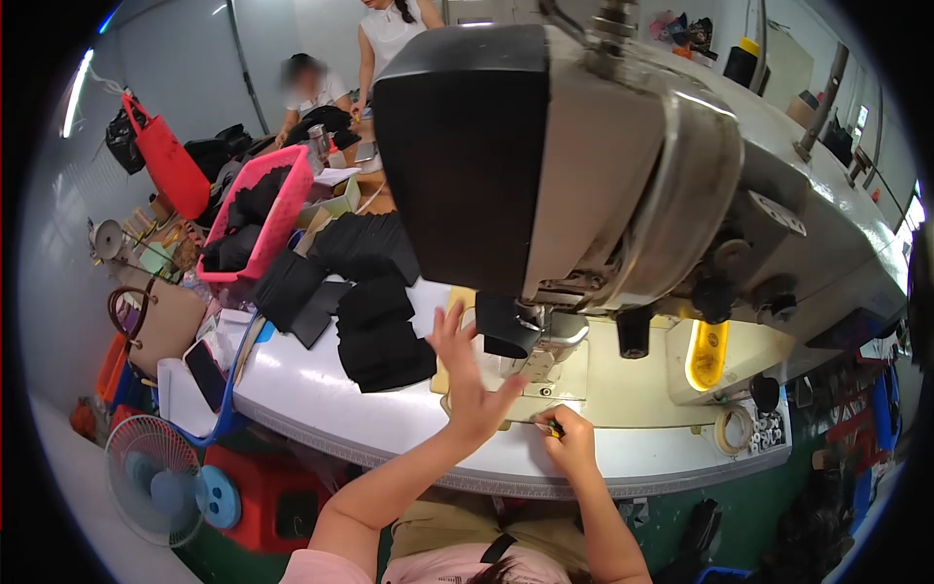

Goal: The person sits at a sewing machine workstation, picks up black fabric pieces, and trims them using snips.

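Under the needle area of a large sewing machine (632,175) lies a black fabric piece (503,326). My left hand (472,384) is raised just left of it, fingers spread, holding nothing. Near the front edge of the machine bed (623,389), my right hand (567,440) is closed round a small tool (556,427) with yellow and black parts, perhaps thread snips. Black fabric pieces (381,336) lie in a stack on the white table (302,389), left of my left hand.
Further left are more black stacks (360,243), a pink basket (268,243) of dark fabric, a phone (204,375) and a fan (161,482). A tape roll (733,429) sits at the right. Two people are behind the table.
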